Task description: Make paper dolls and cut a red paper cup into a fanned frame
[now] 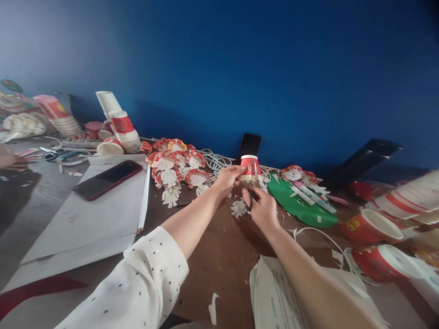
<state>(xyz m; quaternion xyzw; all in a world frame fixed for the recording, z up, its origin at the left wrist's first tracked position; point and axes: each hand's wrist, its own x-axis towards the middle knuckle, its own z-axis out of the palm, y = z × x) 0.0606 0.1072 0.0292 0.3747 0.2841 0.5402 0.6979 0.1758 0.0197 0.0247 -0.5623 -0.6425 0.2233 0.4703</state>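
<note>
My left hand [230,179] grips the side of a red and white paper cup [247,165], held up over the brown table. In my right hand [263,206] is a pair of scissors [251,195] with dark handles; the blades reach up against the cup's side. Whether the blades are cutting into the paper I cannot tell. Below the cup a white paper cutout [239,209] lies on the table. To the left sits a heap of paper dolls [168,169] with red frilled edges. A green sheet [291,198] with pens on it lies right of my hands.
A phone [109,179] rests on a white board [89,224] at the left. Another phone [251,145] leans against the blue wall. Stacked paper cups [124,130] stand back left, with more cups [373,226] at the right. Papers [274,292] lie under my right forearm.
</note>
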